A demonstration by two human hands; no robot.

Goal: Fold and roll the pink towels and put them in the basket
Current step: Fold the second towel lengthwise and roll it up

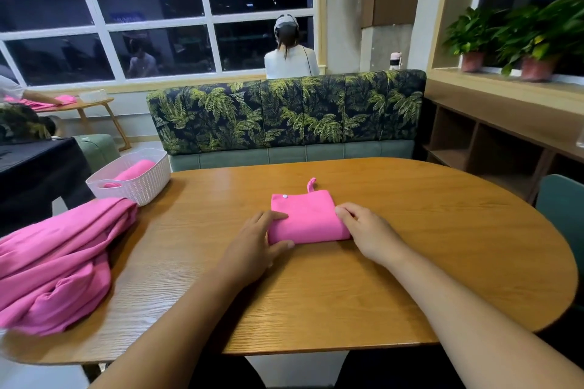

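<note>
Both hands, left hand (259, 240) and right hand (368, 230), pinch the folded pink towel's (303, 216) near edge; it extends away from them.

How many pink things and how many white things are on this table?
Pink: 3 (folded towel, towel pile, rolled towel inside the basket)
White: 1 (basket)
Total: 4

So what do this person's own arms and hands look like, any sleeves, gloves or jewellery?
Both forearms are bare as far as the picture shows: no sleeves in view. The left hand and right hand wear no gloves, and no rings, watch or bracelets are visible.
</note>
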